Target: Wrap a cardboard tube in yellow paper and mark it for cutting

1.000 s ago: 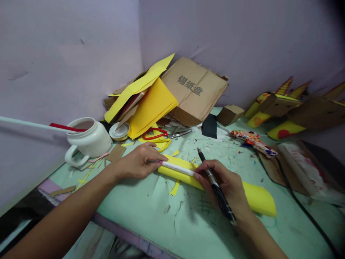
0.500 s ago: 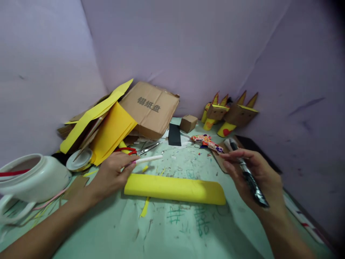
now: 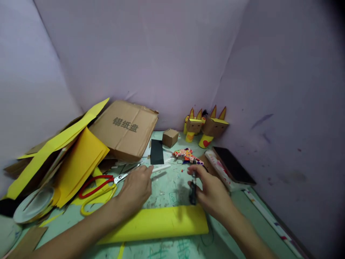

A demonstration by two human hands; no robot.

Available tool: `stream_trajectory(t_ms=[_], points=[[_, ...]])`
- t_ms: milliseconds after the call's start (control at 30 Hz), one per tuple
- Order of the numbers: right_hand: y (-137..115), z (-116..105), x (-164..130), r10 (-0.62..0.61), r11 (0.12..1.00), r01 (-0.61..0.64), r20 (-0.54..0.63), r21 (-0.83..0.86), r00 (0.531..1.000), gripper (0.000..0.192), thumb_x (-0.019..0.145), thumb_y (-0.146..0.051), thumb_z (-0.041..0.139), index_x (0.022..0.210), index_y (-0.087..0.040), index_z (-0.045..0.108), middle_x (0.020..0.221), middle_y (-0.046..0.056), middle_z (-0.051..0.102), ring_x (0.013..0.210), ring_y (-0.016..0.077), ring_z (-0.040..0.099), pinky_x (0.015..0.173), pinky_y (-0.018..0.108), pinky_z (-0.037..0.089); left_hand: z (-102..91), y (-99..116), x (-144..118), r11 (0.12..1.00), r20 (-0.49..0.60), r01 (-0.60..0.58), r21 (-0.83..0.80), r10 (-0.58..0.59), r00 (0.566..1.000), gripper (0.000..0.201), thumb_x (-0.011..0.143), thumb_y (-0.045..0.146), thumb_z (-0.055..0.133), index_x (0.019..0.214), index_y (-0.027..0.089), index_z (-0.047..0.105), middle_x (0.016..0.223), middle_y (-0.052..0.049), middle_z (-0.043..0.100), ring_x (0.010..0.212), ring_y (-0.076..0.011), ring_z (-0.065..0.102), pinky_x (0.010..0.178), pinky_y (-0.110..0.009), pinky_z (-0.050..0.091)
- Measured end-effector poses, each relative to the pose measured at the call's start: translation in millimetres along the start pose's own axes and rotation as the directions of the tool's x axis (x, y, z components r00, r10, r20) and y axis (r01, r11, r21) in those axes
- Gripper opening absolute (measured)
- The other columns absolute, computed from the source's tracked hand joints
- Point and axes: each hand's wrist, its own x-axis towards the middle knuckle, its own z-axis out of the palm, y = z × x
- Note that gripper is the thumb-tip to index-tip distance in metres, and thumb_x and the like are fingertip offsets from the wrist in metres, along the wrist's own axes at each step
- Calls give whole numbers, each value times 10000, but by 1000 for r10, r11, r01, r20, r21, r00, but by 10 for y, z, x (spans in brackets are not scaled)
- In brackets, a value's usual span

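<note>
My left hand (image 3: 137, 183) is closed around a thin white stick (image 3: 161, 168), whose free end points right just above the table. In my right hand (image 3: 211, 189) a black pen (image 3: 193, 190) is pinched between thumb and fingers, somewhat blurred. Below both hands lies a rolled or folded yellow sheet (image 3: 167, 223), its left part hidden behind my left forearm. Red-and-yellow-handled scissors (image 3: 115, 181) lie beside my left wrist. Just beyond my right fingertips is a colourful patterned thing shaped like a glue gun (image 3: 187, 154).
A cardboard box (image 3: 124, 135) leans behind yellow sheets (image 3: 81, 165) at left, near a tape roll (image 3: 33, 205). A black strip (image 3: 156, 151) and a small cardboard block (image 3: 170, 137) lie at the back. Horned cardboard figures (image 3: 214, 126) and a dark phone-like slab (image 3: 233, 165) are at right.
The view has shifted right and up. My hands have come closer together, and the pen has swung to a more upright position over the yellow sheet's far edge.
</note>
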Motion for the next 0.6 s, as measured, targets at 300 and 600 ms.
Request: stream_trajectory(t_ms=[300,600], points=[[-293,300,623,-89,947,180,322,-267,943,326,782,-189,534,1108,-198,562,919,107,711,848,234,650,654,273,363,188,124,320,994,115,106,-32,-102,988,473,821,54,337,1283,90,428,1033,-187,634,930,-266,633,804,-367,461],[-300,272,592,-48,911,183,345,-369,937,321,801,-195,506,1118,-186,555,906,112,718,845,238,664,668,282,393,199,68,218,979,149,-44,-200,75,986,408,878,200,381,1275,168,472,1125,-140,654,1047,-247,613,865,-348,472]])
